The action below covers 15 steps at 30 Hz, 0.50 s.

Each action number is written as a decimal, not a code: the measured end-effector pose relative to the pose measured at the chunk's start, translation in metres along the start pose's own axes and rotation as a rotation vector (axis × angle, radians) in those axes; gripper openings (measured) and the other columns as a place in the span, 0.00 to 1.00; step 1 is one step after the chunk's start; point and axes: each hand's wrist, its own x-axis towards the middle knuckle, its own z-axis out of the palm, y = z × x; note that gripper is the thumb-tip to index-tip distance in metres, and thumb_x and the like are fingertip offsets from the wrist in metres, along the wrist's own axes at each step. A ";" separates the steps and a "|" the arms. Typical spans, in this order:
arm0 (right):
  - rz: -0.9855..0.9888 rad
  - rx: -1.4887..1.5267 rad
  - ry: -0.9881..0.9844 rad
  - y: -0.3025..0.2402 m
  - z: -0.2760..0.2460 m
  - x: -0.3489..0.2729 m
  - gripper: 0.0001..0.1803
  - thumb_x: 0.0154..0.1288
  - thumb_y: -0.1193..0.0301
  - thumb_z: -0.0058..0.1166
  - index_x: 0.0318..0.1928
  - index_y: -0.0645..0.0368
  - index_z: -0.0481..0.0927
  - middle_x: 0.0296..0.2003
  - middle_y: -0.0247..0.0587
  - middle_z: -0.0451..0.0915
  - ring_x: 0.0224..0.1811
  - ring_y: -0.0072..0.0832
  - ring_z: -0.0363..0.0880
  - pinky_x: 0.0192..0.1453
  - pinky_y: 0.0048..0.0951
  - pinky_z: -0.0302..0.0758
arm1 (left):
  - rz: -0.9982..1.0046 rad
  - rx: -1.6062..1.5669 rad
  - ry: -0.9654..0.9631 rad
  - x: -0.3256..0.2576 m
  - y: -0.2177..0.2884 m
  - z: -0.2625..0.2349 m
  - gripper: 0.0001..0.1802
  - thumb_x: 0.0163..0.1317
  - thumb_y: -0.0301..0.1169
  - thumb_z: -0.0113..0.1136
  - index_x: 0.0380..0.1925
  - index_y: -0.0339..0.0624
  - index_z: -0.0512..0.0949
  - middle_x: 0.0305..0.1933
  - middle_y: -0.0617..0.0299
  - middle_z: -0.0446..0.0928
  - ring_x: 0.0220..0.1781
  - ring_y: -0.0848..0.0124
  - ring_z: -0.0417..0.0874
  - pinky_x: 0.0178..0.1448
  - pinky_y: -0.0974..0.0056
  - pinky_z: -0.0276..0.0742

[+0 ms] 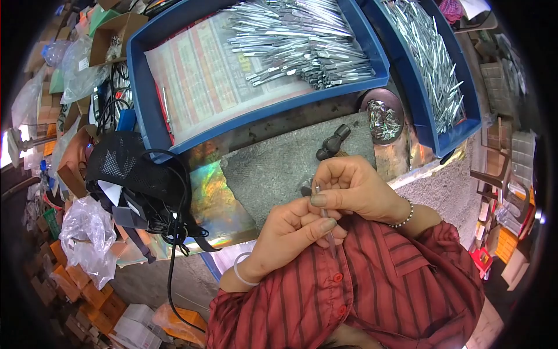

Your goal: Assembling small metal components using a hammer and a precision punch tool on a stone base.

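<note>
Close to the front of a red striped shirt, both my hands pinch one slim, shiny metal strip. My left hand has thumb and fingers closed around its lower part. Thumb and forefinger of my right hand grip the upper end. Just beyond them lies a dark hammer on a grey worn mat; my right hand hides part of it. A small dark metal thing shows beside my fingers, too covered to name. Near the mat's far right corner, a round dish holds tiny shiny pieces.
A blue tray at the back holds many slim metal strips on paper. Another blue tray of metal strips stands right. Left are a black mesh bag with cables, a clear plastic bag and cardboard boxes.
</note>
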 end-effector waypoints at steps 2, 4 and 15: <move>0.001 0.002 0.005 0.000 -0.001 0.001 0.06 0.59 0.76 0.57 0.32 0.62 0.72 0.26 0.36 0.77 0.23 0.14 0.73 0.25 0.14 0.67 | -0.021 -0.008 -0.004 0.002 0.000 -0.002 0.11 0.64 0.27 0.52 0.42 0.31 0.72 0.35 0.49 0.80 0.36 0.64 0.83 0.39 0.67 0.79; 0.022 0.014 0.010 -0.001 -0.002 0.002 0.06 0.59 0.75 0.57 0.32 0.62 0.72 0.26 0.36 0.77 0.22 0.14 0.73 0.24 0.13 0.66 | -0.023 -0.048 -0.012 0.003 0.000 -0.003 0.11 0.63 0.28 0.52 0.43 0.31 0.72 0.35 0.48 0.80 0.36 0.63 0.83 0.39 0.66 0.80; 0.033 0.033 0.008 -0.005 -0.005 0.006 0.07 0.59 0.74 0.57 0.32 0.61 0.72 0.26 0.34 0.77 0.22 0.12 0.72 0.23 0.13 0.64 | -0.021 -0.041 -0.011 0.009 0.002 -0.006 0.12 0.64 0.28 0.51 0.43 0.31 0.72 0.35 0.48 0.80 0.36 0.62 0.83 0.39 0.66 0.80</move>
